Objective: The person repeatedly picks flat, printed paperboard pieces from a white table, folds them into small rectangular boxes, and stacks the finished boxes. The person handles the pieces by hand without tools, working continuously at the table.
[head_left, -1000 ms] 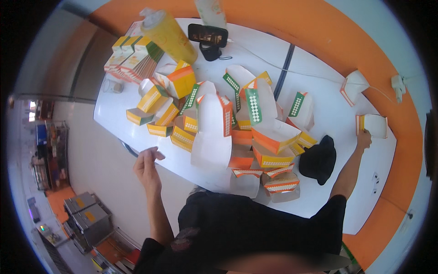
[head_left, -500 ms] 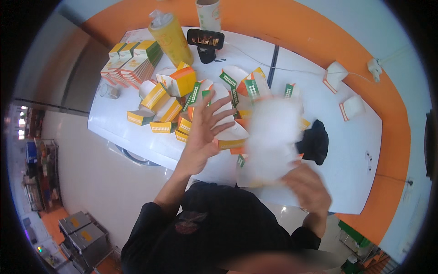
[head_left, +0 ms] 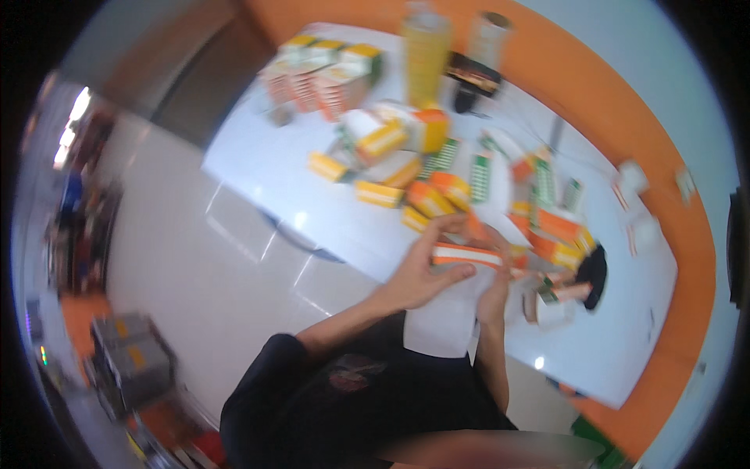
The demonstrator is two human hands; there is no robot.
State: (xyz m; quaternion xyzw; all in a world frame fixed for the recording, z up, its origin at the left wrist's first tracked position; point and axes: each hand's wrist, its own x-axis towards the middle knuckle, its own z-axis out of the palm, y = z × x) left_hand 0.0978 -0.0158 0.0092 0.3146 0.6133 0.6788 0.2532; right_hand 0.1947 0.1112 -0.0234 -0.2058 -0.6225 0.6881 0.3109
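Observation:
Close in front of my body, both hands grip a white paperboard food box (head_left: 443,322) with an orange dotted band along its upper edge. My left hand (head_left: 422,273) clasps its left side, the thumb lying across the white face just under the band. On the opposite side my right hand (head_left: 494,293) holds the box's right edge, its fingers partly hidden. Just beyond my hands spreads a loose heap of yellow, orange and green paper boxes (head_left: 380,195). The picture is blurred by motion.
Flat stacked boxes (head_left: 341,84) stand on the white table (head_left: 258,168) at the far left, near a clear cup (head_left: 279,116). Behind the heap are a yellow roll (head_left: 426,62), a phone (head_left: 474,73) on a stand and a pale roll (head_left: 490,37). A black cloth (head_left: 594,275) lies at right.
My left hand, spread and holding nothing before, has closed on the box. The box has come down toward my body between both hands. The whole view has turned and shifted.

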